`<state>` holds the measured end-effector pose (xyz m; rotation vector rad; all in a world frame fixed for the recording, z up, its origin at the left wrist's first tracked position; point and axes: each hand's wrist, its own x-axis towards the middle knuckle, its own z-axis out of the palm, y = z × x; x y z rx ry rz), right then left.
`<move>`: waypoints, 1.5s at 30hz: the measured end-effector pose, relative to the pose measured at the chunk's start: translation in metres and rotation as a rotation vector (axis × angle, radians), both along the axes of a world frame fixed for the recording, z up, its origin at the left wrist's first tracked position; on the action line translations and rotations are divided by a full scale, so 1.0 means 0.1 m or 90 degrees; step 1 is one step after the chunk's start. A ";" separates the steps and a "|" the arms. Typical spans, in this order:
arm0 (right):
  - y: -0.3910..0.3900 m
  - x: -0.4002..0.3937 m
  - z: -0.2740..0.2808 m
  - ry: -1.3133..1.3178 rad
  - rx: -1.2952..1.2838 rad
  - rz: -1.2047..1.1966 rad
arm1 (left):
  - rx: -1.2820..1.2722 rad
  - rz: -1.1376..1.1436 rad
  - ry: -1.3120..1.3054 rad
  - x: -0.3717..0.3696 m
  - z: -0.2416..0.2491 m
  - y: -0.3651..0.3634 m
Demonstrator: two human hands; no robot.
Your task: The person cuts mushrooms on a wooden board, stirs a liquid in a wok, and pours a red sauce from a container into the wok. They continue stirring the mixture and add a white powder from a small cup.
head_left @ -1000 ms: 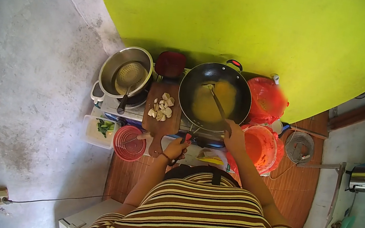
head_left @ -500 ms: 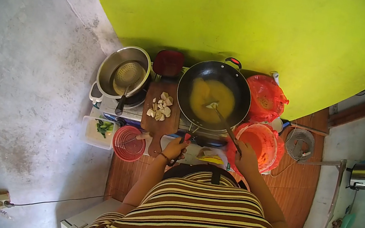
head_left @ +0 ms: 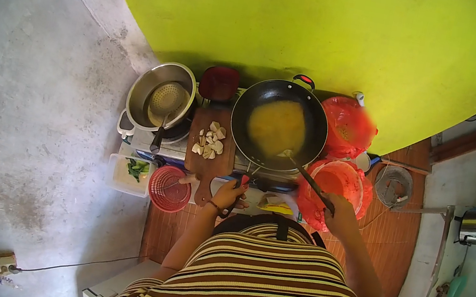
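Right hand (head_left: 338, 209), fingers wrapped around a long dark-handled metal spatula (head_left: 308, 178), should slide its tip gently under the yellow egg (head_left: 277, 127) in the round black wok (head_left: 279, 124), while left hand (head_left: 228, 194), fingers closed, steadies the wok's red-tipped handle (head_left: 243, 180).

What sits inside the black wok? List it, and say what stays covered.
Inside the black wok lies a yellow, egg-like layer, with the tip of the spatula held by the right hand at its near edge. That layer hides the wok's bottom; the burner underneath is hidden too.
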<state>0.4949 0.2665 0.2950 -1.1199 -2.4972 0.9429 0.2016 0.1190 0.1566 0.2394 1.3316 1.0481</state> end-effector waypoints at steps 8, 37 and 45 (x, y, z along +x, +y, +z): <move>0.02 -0.21 -0.28 -0.005 0.066 -0.010 | 0.002 -0.016 -0.019 0.00 0.05 -0.02; 0.46 -0.80 -0.80 0.143 -0.240 -0.138 | 0.001 -0.057 0.014 -0.02 0.04 -0.01; 0.30 -0.74 -0.57 0.222 -0.607 -0.170 | -0.007 -0.047 0.004 -0.01 0.01 0.00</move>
